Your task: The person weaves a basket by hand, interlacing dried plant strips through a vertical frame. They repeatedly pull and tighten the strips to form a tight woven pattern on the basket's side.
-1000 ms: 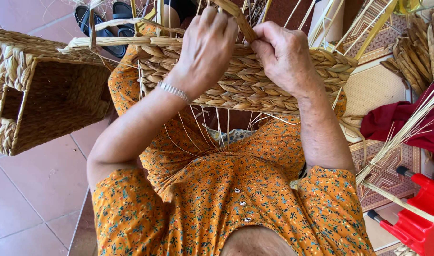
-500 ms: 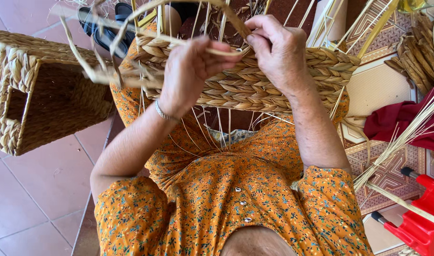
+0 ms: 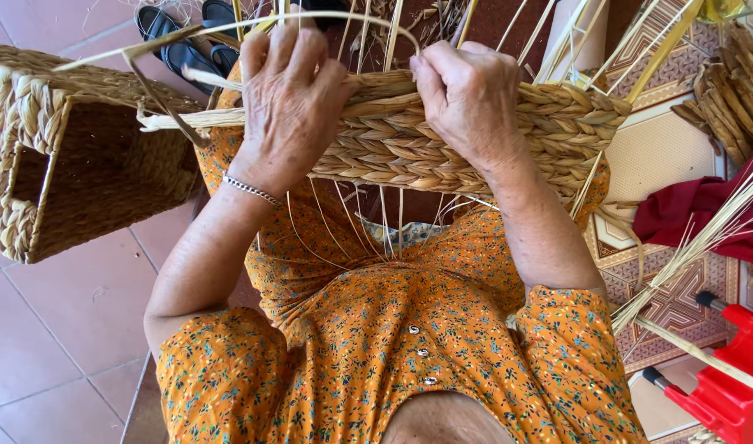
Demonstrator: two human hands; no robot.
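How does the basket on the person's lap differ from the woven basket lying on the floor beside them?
The lap basket is unfinished, with loose stakes sticking out past its woven band; the floor basket looks complete, with closed walls and a handle hole. The lap basket is gripped by the left hand and the right hand; the floor basket lies untouched on its side on the tiles. Both share the same tan braided weave.

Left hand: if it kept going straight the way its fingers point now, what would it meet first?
The left hand lies on the half-woven basket, fingers pointing away from the body. Straight on, it would likely meet the upright stakes and the looped strand first; the black sandals lie beyond, though depth is unclear.
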